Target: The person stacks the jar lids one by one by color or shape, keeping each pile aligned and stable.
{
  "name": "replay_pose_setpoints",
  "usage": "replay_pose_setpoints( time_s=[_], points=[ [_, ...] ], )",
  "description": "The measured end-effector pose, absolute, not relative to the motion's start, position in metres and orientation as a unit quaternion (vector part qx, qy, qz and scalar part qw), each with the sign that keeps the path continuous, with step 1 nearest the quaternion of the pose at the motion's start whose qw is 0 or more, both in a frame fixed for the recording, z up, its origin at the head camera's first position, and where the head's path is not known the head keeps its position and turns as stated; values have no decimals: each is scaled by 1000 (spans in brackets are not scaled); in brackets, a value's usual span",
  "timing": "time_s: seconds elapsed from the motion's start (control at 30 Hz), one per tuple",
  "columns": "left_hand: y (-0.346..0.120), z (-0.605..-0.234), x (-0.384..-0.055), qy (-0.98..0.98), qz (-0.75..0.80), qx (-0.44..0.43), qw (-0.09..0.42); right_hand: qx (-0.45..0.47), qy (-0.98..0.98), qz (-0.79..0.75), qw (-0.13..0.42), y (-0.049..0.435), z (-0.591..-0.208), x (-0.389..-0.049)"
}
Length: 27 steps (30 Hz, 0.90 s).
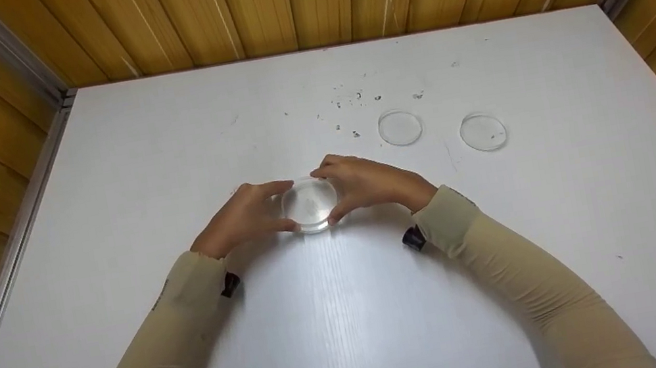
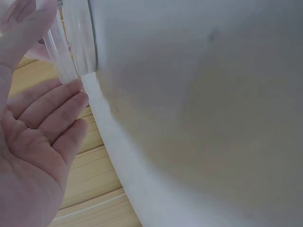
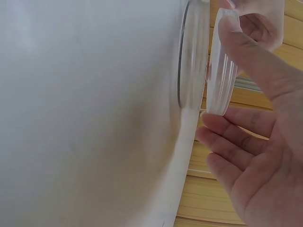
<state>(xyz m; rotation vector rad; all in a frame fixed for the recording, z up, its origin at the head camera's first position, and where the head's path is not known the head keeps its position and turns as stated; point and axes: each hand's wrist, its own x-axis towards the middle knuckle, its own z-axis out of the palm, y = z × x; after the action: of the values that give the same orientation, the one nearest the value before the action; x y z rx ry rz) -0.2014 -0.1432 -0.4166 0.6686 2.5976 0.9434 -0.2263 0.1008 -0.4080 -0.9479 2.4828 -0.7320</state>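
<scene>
- Left hand [image 1: 244, 217] and right hand [image 1: 371, 182], fingers pinching a clear, round plastic dish [image 1: 310, 202] by the rim!
- It's just above a second clear, round plastic dish [image 3: 193, 61] on the white tabletop [image 1: 341, 341]!
- Two clear, shallow dishes [image 1: 400, 128] sit farther right.

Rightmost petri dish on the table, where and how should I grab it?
Best by the rim of the petri dish, pinched at opposite edges from above, probably with the right hand once free: it lies flat and shallow, and its round edge stands apart from the neighbouring dish.
</scene>
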Motion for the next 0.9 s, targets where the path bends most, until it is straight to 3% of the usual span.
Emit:
replay_pose_setpoints(
  time_s=[0.9],
  points=[
    [-140,-420,-197,900,312,280,115,-337,893,-253,161,98,-411,-214]
  ],
)
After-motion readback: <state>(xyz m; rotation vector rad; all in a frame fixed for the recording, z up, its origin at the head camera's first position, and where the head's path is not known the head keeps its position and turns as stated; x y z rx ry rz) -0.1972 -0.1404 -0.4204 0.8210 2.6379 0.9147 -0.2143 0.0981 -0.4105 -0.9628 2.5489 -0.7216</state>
